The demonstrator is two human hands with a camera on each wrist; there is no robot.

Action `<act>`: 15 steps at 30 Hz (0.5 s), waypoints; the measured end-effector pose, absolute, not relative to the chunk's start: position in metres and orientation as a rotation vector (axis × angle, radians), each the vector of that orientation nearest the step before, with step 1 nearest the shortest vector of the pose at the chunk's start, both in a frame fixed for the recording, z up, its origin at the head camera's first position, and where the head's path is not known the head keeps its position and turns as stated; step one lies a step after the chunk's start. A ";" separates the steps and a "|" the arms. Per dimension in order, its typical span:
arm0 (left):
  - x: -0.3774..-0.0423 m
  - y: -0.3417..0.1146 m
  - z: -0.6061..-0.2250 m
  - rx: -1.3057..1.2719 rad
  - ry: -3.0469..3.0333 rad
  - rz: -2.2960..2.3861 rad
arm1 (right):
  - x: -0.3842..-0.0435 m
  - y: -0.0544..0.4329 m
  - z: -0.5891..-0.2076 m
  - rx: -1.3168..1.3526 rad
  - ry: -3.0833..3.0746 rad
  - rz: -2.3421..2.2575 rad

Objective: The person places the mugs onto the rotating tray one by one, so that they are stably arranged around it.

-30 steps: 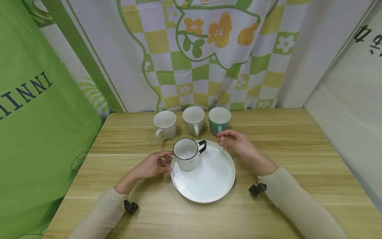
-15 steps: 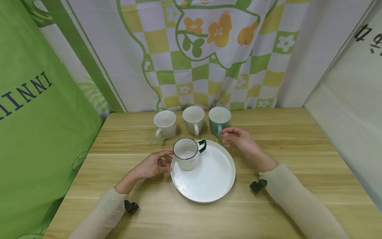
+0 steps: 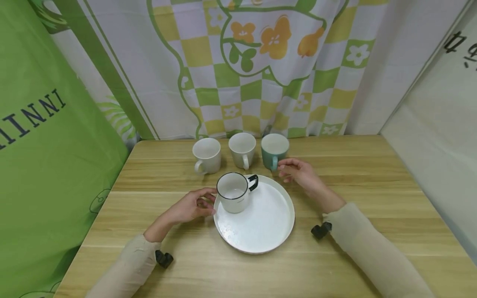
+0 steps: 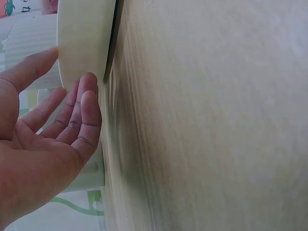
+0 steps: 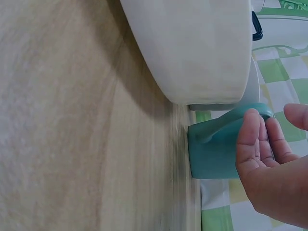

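A round white tray (image 3: 261, 231) lies on the table, bearing a white enamel mug (image 3: 233, 203) with black rim and black handle near its left edge. My left hand (image 3: 191, 206) is at the tray's left rim beside that mug, fingers loosely bent; in the left wrist view, thumb and fingertips (image 4: 89, 108) are at the tray's side wall. Behind the tray stands a teal mug (image 3: 269, 159), its handle facing the front. My right hand (image 3: 302, 176) is beside that handle, fingers bent towards it. In the right wrist view the thumb stands apart from the handle (image 5: 219, 126).
Two pale mugs, one at the left (image 3: 211, 161) and one in the middle (image 3: 240, 156), stand in a row with the teal one near the table's (image 3: 372, 198) back edge. A patterned curtain (image 3: 257, 99) hangs behind. Green fabric (image 3: 48, 165) hangs at the left.
My right hand has shifted slightly right, from in front of the teal mug to the right of its handle. The left hand, tray and mugs have stayed put.
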State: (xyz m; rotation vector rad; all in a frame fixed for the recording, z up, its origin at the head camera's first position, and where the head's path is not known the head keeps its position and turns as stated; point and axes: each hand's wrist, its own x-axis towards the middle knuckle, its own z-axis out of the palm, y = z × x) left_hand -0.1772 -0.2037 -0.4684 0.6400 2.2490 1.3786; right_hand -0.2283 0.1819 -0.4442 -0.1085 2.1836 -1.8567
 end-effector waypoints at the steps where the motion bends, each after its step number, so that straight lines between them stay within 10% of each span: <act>1: -0.177 -0.204 -0.469 0.639 2.248 1.380 | -0.229 0.182 -0.445 -0.110 2.188 -1.852; 15: -0.177 -0.204 -0.469 0.658 2.259 1.369 | -0.230 0.177 -0.442 -0.127 2.198 -1.805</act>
